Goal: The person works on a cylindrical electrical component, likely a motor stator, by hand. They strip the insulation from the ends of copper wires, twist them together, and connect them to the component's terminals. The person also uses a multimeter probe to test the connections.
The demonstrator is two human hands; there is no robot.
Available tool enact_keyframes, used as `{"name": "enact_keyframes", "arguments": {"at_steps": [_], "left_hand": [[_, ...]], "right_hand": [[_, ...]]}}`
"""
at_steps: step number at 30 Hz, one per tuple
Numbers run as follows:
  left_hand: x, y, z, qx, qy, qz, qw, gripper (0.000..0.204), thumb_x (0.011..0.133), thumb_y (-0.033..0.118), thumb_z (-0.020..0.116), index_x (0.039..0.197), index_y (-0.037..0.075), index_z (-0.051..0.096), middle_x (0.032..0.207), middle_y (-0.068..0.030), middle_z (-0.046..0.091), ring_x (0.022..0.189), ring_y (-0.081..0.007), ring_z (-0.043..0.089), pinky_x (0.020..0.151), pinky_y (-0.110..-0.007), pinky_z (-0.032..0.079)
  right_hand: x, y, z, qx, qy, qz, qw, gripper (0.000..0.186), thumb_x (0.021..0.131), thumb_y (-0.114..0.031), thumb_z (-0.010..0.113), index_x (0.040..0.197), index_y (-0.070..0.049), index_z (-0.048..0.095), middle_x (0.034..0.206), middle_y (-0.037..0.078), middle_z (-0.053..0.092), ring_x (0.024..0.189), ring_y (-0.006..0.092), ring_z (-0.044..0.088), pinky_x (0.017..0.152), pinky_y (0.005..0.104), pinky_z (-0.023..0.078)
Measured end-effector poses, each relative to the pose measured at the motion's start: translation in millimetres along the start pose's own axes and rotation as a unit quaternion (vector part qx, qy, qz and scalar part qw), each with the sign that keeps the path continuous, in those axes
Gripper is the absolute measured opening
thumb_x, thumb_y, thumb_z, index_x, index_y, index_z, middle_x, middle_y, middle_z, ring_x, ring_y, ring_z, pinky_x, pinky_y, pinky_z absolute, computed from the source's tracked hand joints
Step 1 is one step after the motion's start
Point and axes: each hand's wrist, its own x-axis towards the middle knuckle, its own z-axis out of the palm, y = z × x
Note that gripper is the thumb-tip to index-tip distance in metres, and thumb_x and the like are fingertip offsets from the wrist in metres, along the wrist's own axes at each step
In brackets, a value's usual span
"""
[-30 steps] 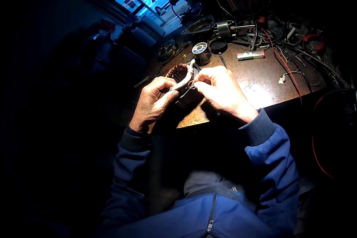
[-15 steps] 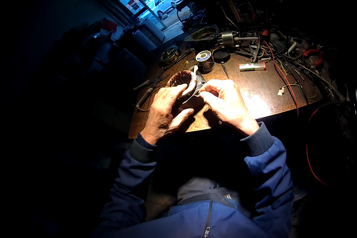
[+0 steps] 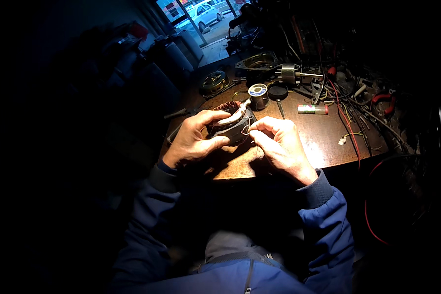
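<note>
On the near part of the bench, my left hand (image 3: 192, 139) grips a motor stator (image 3: 229, 134) by its near left side, fingers over the rim and thumb against the dark outer wall. Copper windings show inside the ring, and a pale sleeved bundle (image 3: 236, 116) runs along its upper edge. Thin wire leads (image 3: 245, 129) come out at the stator's right side. My right hand (image 3: 282, 147) is closed in a pinch of thumb and forefinger on the end of these leads. The fingertips partly cover the wire ends.
Behind the stator stand a wire spool (image 3: 258, 92) and a black round lid (image 3: 278, 92). Farther back lie a rotor with a shaft (image 3: 290, 73) and a metal end cover (image 3: 258, 61). To the right are a red-green tube (image 3: 312, 109), a red cable (image 3: 345, 117) and red-handled pliers (image 3: 390, 104).
The stator has tilted, so more of its outer wall shows. My left hand's thumb has shifted onto that wall, while my right hand keeps pinching close to its side. The whole view has shifted.
</note>
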Motion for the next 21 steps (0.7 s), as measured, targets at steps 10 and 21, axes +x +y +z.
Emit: {"name": "enact_keyframes", "arguments": {"at_steps": [10, 21], "left_hand": [[31.9, -15.1, -32.9, -0.126, -0.080, -0.050, 0.988, 0.072, 0.086, 0.020, 0.091, 0.143, -0.004, 0.056, 0.132, -0.0141, 0.068, 0.122, -0.0201, 0.065, 0.108, -0.034, 0.052], [33.0, -21.4, -32.6, -0.116, -0.091, 0.005, 0.989, 0.086, 0.084, 0.015, 0.092, 0.152, -0.003, 0.044, 0.147, -0.0166, 0.056, 0.138, -0.0259, 0.057, 0.120, -0.039, 0.044]], "right_hand": [[33.3, -24.0, -8.3, 0.045, -0.089, 0.022, 0.995, 0.012, 0.100, -0.004, 0.071, 0.107, 0.004, 0.075, 0.093, 0.002, 0.075, 0.080, 0.0043, 0.064, 0.073, 0.0213, 0.052], [68.5, -32.1, -10.2, 0.057, -0.144, 0.129, 0.979, 0.016, 0.099, -0.007, 0.071, 0.107, 0.006, 0.076, 0.085, 0.004, 0.073, 0.076, 0.0075, 0.065, 0.069, 0.0226, 0.052]]}}
